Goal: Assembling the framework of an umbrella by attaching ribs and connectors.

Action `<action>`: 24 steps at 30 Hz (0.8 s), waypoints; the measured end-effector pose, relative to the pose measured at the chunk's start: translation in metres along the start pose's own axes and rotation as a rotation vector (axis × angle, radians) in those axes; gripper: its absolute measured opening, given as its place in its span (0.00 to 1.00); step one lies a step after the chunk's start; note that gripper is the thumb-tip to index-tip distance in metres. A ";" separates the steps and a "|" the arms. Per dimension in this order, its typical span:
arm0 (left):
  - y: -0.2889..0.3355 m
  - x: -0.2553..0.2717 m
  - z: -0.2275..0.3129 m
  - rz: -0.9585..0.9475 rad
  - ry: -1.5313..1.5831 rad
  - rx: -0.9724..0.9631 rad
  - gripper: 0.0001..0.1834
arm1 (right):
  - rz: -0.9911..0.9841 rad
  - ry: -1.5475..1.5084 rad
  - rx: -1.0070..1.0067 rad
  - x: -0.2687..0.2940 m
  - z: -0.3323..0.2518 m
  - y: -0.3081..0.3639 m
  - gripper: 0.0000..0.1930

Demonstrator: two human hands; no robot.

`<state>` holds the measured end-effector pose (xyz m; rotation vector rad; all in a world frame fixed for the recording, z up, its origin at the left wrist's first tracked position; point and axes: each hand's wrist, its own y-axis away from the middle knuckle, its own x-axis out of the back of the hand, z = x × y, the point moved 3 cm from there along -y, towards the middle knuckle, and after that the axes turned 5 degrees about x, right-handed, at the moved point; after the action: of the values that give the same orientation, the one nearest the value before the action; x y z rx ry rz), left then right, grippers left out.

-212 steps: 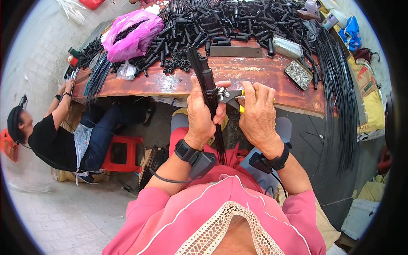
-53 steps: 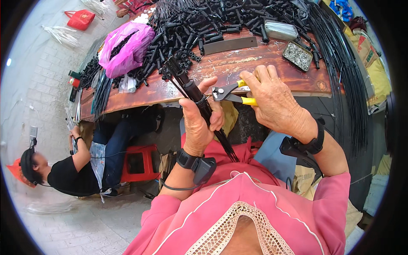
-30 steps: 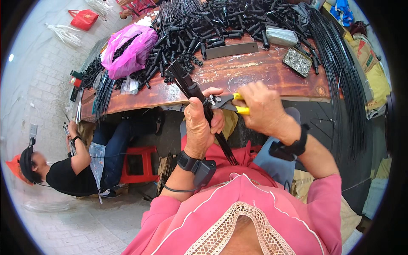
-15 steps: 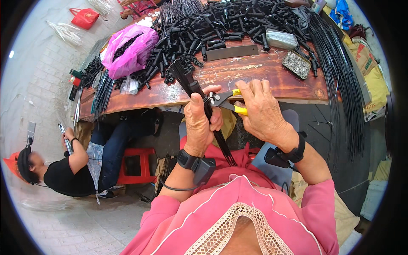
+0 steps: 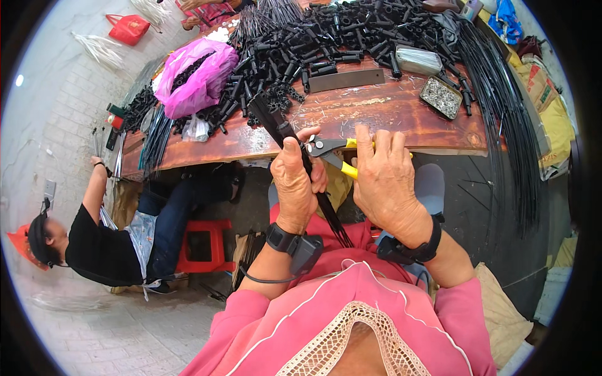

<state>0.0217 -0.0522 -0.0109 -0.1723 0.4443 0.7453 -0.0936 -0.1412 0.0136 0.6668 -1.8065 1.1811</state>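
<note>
My left hand [image 5: 292,191] is closed round a bundle of thin black rods [image 5: 266,119], which resembles a folded umbrella frame. The bundle slants from the table edge down toward my lap, with a thicker dark collar above my thumb. In my right hand [image 5: 390,178] is a pair of pliers [image 5: 325,147] with yellow grips and a dark head. Its jaws meet the bundle just beside my left fingers, where a small pale metal bit shows. Fingers hide what exactly the jaws bite on.
Heaped on the wooden table [image 5: 401,116] are black tubular parts [image 5: 326,37], a pink bag [image 5: 199,75], a flat metal bar [image 5: 347,80] and a tin of small metal pieces [image 5: 441,98]. Long black rods [image 5: 501,113] overhang the right. A person [image 5: 103,244] works at left beside a red stool [image 5: 207,244].
My right hand has rolled over the pliers, its wrist shifting left and down, and the pliers' handles sit lower. My left hand keeps its hold. The person at left has stretched an arm toward the table.
</note>
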 end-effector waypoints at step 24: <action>0.015 -0.021 -0.001 -0.220 -0.041 -0.066 0.51 | -1.257 -0.943 0.161 0.026 0.077 -0.060 0.25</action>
<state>-0.0027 -0.0541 -0.0028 -0.2628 0.3548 0.5468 -0.0869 -0.2360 0.0489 2.2642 -1.3807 0.0835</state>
